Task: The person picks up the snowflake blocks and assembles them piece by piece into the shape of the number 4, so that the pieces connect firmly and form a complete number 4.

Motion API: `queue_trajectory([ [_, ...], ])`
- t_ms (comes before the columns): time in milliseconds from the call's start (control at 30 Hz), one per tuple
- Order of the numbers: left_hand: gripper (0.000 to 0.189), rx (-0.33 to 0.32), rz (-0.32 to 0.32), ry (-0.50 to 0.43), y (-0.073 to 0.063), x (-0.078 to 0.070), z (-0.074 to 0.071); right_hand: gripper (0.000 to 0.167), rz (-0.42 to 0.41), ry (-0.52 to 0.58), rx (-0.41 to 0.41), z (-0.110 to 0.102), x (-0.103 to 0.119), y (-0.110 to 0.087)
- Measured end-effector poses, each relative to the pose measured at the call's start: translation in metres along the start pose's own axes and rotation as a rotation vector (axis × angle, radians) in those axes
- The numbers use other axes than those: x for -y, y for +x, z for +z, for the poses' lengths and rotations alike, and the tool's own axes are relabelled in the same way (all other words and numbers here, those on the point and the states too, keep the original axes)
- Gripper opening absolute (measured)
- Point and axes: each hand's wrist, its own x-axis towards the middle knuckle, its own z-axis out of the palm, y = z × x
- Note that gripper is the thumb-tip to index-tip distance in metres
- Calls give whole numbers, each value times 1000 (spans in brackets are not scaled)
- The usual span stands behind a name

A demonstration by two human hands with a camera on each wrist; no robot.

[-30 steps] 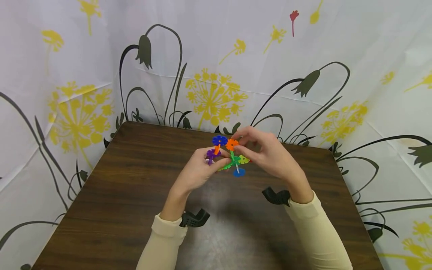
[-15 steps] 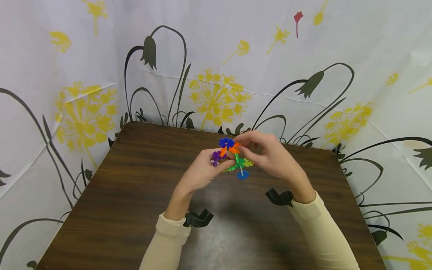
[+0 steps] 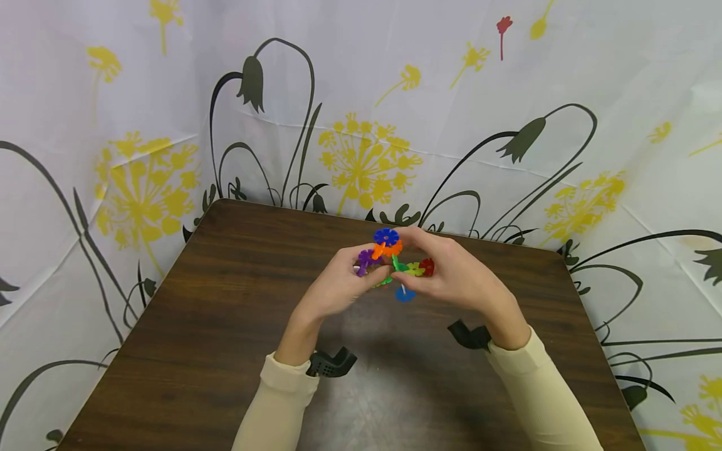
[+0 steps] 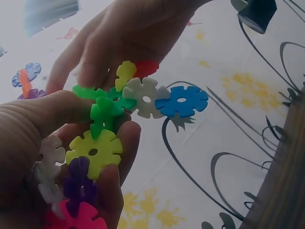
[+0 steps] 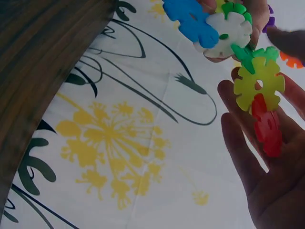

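A chain of slotted, flower-shaped plastic discs joined edge to edge is held up between both hands. My left hand (image 3: 333, 282) grips its left side, thumb over a green disc (image 4: 112, 100), fingers around a yellow disc (image 4: 94, 150). A purple disc (image 4: 78, 183) and a pink disc (image 4: 78, 218) lie along that palm. From the right, my right hand (image 3: 462, 269) pinches the chain, its thumb by the green part and its index finger behind the orange disc (image 3: 393, 248). A red disc (image 5: 267, 126) lies before its other fingers. White (image 4: 138, 98) and light blue (image 4: 182, 101) discs stick out.
A dark brown wooden table (image 3: 225, 294) lies beneath the hands. Behind it hangs a white cloth (image 3: 361, 81) printed with yellow and dark flowers. Each wrist carries a black camera mount (image 3: 333, 363).
The right thumb has moved down from the orange disc to the green part, and the red disc now shows. The dark blue disc has shifted right, overlapping the orange one.
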Motion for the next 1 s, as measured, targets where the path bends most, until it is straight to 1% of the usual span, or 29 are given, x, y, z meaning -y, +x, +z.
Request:
queue_trajectory([
  [67,21,11,-8,-13,0,0,0,60,11,6,12,1,0,0],
  [200,23,39,-13,-43,0,0,1,57,-5,-24,16,2,1,-1],
  [333,19,63,1,-40,-1,-1,2,54,-24,-43,11,1,1,-2],
  [433,13,72,22,-34,-1,-1,3,52,-46,-30,-9,0,1,-2],
  [533,10,73,34,-39,0,-2,3,51,-59,-1,-33,-1,1,-2],
  [633,11,72,38,-58,0,-3,2,53,-52,38,-51,0,0,-2],
  [733,13,72,34,-76,-1,-5,1,51,-22,115,-67,2,-2,-1],
  [867,15,64,24,-76,-3,-6,1,48,32,226,-76,6,-5,-1],
  [1000,17,59,10,-87,-3,-6,0,52,58,226,-70,7,-6,0],
])
